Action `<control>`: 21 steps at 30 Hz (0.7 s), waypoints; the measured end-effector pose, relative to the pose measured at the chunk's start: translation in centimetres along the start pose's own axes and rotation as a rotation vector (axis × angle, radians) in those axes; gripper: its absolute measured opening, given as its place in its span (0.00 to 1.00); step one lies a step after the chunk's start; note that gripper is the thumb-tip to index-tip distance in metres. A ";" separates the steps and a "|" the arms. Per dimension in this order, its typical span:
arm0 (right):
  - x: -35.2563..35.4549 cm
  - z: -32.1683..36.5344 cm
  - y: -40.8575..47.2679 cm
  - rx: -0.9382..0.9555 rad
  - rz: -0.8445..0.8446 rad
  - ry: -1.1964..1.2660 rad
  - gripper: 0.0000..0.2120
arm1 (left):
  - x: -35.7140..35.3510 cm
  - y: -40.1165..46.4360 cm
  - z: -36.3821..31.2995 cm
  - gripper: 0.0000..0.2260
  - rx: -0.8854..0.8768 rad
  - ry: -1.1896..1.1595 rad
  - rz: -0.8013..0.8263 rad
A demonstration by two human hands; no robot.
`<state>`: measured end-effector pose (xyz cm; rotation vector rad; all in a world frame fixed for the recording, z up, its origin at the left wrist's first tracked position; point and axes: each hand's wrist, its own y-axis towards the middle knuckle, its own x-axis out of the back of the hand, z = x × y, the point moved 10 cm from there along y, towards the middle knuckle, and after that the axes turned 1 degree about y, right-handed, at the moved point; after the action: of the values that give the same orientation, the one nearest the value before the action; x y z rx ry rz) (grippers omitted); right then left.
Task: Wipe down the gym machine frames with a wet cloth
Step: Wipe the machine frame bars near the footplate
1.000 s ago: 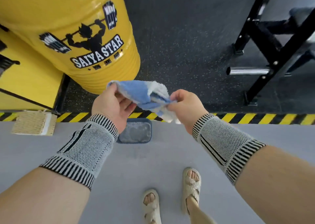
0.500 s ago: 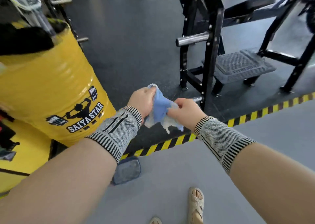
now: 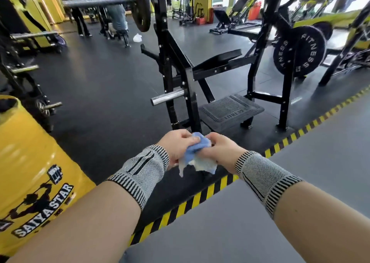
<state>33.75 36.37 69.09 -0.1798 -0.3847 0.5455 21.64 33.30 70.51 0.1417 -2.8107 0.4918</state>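
Blue and white terry bunches between your hands as you face the black bench-press frame (image 3: 176,70). Your left hand (image 3: 177,145) and right hand (image 3: 217,147) both curl round the wet cloth (image 3: 197,154), gripping it close together at chest height, its frayed white edge hanging below your knuckles. Nothing has touched steel yet: by the look of it you are folding or wringing the cloth into a pad, the step ahead of the first wipe. The next move calls for crossing the yellow-and-black hazard strip (image 3: 200,197) onto the rubber floor (image 3: 104,94) and laying the cloth against the nearest upright, just beyond your hands. Whether the cloth is dripping cannot be made out. Your fingertips are buried in its folds. The yellow drum (image 3: 32,162) at your left is cut off by the picture's edge, and the frame's top runs out of view.
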 end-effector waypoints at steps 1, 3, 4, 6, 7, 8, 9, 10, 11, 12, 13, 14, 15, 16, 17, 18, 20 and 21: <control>1.5 -0.8 0.4 -0.021 0.081 0.099 0.24 | -1.6 1.1 -1.5 0.06 -0.031 -0.026 0.005; 5.4 -2.1 1.3 -0.050 0.157 0.236 0.29 | -4.8 3.1 -4.8 0.06 -0.079 -0.094 0.023; 7.9 -2.3 2.0 -0.045 0.146 0.261 0.25 | -6.5 4.3 -6.3 0.08 -0.090 -0.122 0.031; 13.7 -2.7 3.9 0.021 0.043 0.038 0.17 | -9.6 6.8 -9.0 0.09 -0.087 -0.168 0.038; 15.9 -2.9 4.4 0.046 0.017 -0.146 0.14 | -11.0 8.0 -10.0 0.10 -0.081 -0.193 0.035; 18.0 -3.3 5.2 0.049 0.005 -0.294 0.13 | -12.2 9.1 -11.0 0.10 -0.081 -0.212 0.028; 19.8 -3.6 5.8 0.034 0.014 -0.375 0.16 | -13.2 10.3 -12.0 0.09 -0.083 -0.226 0.018; 21.7 -4.0 6.5 0.012 0.013 -0.422 0.19 | -14.1 11.4 -12.8 0.09 -0.080 -0.240 0.006; 23.5 -4.2 7.2 0.000 0.004 -0.434 0.22 | -14.5 12.7 -13.3 0.08 -0.070 -0.251 -0.018; 25.3 -4.5 8.1 -0.005 -0.018 -0.447 0.23 | -14.9 13.9 -13.7 0.08 -0.063 -0.256 -0.050; 27.0 -4.8 9.1 -0.002 -0.049 -0.434 0.24 | -14.8 15.3 -13.9 0.07 -0.063 -0.254 -0.100; 28.6 -4.9 10.2 0.017 -0.092 -0.408 0.24 | -14.4 16.7 -14.0 0.05 -0.064 -0.237 -0.180; 30.0 -4.9 11.3 0.039 -0.143 -0.342 0.23 | -13.7 18.2 -13.9 0.03 -0.065 -0.192 -0.277; 31.2 -5.2 12.6 0.034 -0.188 -0.240 0.22 | -13.0 19.4 -14.0 0.03 -0.062 -0.101 -0.375; 32.1 -5.4 13.8 0.012 -0.222 -0.065 0.19 | -12.5 20.6 -13.8 0.05 -0.042 0.023 -0.466; 32.7 -5.9 15.3 -0.038 -0.244 0.160 0.16 | -12.2 21.7 -13.6 0.08 -0.005 0.125 -0.534; 32.0 -6.8 18.8 -0.183 -0.202 0.599 0.12 | -13.5 25.5 -11.6 0.14 0.122 0.052 -0.462; 31.0 -6.8 20.6 -0.257 -0.154 0.752 0.13 | -15.5 27.8 -10.5 0.18 0.202 -0.109 -0.321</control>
<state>51.17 69.86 66.90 -0.5754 0.2664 0.2438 35.14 63.70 66.59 0.6669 -2.7578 0.7048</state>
